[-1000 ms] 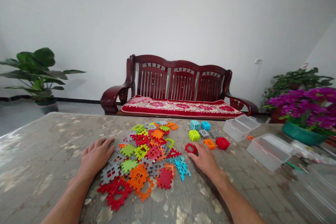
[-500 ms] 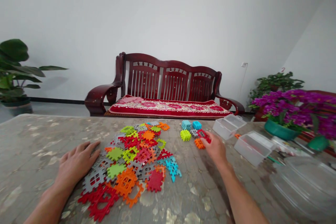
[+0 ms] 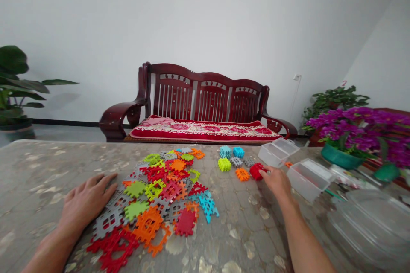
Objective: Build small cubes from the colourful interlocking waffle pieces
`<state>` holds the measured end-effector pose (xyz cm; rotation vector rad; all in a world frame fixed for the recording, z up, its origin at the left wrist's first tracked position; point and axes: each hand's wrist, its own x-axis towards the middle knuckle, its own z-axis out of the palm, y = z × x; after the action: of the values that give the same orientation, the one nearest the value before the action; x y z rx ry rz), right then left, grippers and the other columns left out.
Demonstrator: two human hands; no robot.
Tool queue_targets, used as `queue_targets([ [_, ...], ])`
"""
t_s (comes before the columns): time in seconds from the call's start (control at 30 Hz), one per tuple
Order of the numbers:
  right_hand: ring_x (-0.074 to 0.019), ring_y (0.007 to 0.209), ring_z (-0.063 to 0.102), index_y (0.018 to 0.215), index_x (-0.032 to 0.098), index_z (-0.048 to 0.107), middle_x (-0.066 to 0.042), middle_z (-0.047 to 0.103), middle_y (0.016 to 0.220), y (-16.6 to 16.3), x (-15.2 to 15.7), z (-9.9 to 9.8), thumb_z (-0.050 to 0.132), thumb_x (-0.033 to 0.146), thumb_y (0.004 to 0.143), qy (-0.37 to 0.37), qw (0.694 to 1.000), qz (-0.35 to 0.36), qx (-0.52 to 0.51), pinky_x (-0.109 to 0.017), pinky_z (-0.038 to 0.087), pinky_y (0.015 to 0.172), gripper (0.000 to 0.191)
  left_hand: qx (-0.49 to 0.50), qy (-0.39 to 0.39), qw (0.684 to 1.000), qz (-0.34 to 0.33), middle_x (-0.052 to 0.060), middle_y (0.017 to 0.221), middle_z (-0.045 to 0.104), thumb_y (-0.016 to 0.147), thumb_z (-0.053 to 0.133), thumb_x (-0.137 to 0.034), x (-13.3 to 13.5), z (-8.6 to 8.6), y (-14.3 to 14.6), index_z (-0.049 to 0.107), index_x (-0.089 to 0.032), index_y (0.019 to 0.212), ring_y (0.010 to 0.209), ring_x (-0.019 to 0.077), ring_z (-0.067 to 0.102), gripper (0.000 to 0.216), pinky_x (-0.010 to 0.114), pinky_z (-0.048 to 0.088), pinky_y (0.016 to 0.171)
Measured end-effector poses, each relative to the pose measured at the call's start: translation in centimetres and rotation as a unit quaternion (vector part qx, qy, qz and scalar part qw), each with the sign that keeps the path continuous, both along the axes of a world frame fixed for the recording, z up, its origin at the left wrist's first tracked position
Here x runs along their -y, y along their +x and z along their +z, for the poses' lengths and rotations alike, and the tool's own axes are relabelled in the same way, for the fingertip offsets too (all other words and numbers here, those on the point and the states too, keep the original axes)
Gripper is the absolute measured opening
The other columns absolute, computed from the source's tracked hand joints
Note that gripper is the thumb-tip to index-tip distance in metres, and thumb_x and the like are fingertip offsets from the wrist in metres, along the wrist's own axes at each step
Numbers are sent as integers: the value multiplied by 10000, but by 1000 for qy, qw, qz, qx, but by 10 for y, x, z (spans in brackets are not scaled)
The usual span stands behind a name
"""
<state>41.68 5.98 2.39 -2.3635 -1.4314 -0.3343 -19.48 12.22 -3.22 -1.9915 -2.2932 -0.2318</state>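
Observation:
A heap of flat plastic interlocking tiles point(image 3: 160, 194) in red, orange, green, grey and blue lies on the marbled table point(image 3: 48, 166). My left hand point(image 3: 85, 202) lies flat and open at the heap's left edge, fingertips touching grey tiles. Beyond the heap stand small sorted stacks: teal point(image 3: 226, 151), blue point(image 3: 238, 152), lime point(image 3: 224, 164), grey point(image 3: 236, 161), orange point(image 3: 242, 174) and red point(image 3: 256, 170). My right hand point(image 3: 276, 180) reaches to the red stack, its fingertips pinched on the top red tile.
Two clear plastic boxes point(image 3: 278, 152) point(image 3: 309, 175) sit right of the stacks, and a clear lid point(image 3: 371, 226) lies at the near right. Purple flowers in a green pot point(image 3: 355, 136) stand at the right. A red wooden bench point(image 3: 205, 111) is behind the table.
My right hand picked a red tile from beside the heap, carried it right and brought it down onto the red stack. The view swung right. My left hand stayed flat.

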Motion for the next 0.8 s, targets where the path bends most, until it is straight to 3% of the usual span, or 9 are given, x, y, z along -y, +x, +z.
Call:
queue_targets([
  [0.47,-305,916,703,1178,253,733,-122,766,951,-6,2,-1,548,510,845,-8,1000,2,-15,-393,513,784,460,7,-7,1000,-1,120,1472,512,975,334,-460,0,3,0,515,-290,1439,1330,322,494,526,489,323,1120],
  [0.63,-329,1153,625,1418,118,504,-196,644,1297,-6,-3,-12,630,549,763,33,998,0,-55,-414,476,943,794,-1,-15,1000,-1,107,1477,505,981,299,-488,4,9,3,506,-292,1448,1315,336,505,547,488,340,1109],
  [0.8,-347,1253,553,1521,87,301,-229,557,1386,-13,-10,-28,699,561,675,68,993,-9,-100,-422,438,1005,1048,5,-1,1000,-6,121,1458,521,982,318,-475,6,10,4,519,-280,1437,1311,330,507,536,493,352,1101],
])
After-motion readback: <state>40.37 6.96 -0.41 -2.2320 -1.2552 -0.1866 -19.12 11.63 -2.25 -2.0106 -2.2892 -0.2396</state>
